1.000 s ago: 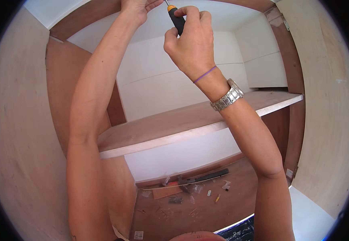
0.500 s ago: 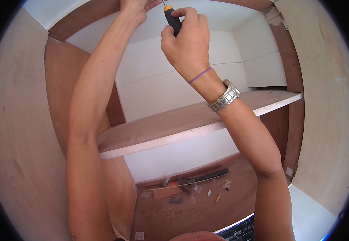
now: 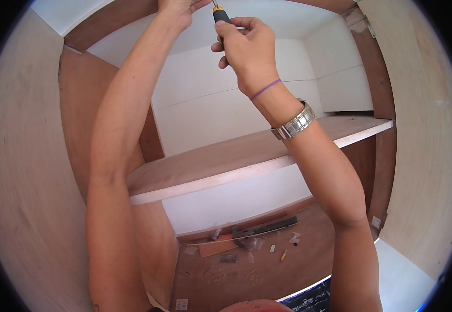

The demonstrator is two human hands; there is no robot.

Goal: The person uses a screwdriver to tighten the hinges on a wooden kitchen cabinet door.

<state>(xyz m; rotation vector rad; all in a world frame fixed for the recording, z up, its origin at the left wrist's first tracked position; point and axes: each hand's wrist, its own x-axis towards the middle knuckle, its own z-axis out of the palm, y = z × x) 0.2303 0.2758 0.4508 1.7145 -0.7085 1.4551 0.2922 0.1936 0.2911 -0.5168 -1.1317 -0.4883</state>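
Note:
My right hand (image 3: 252,49) is closed around the black and yellow handle of a screwdriver (image 3: 221,15). The screwdriver points upward, and its metal shaft runs out of the picture at the top. Left of it, my left hand (image 3: 176,11) is raised to the upper edge with its fingers reaching toward the shaft. Most of those fingers are cut off, so whether they pinch anything is hidden. Both arms stretch up into a wooden cabinet, in front of its top frame (image 3: 127,20). A metal watch (image 3: 294,123) and a purple band (image 3: 265,89) circle my right wrist.
A shelf (image 3: 210,161) crosses the cabinet below my hands. On the lower board (image 3: 205,281) lie a hammer (image 3: 272,226), a small yellow item (image 3: 283,256), plastic scraps and shavings. Wooden doors stand open at left (image 3: 23,156) and right (image 3: 418,135).
My right hand has turned around the screwdriver handle, its thumb now higher along it and its other fingers showing at the left. My left hand has barely shifted.

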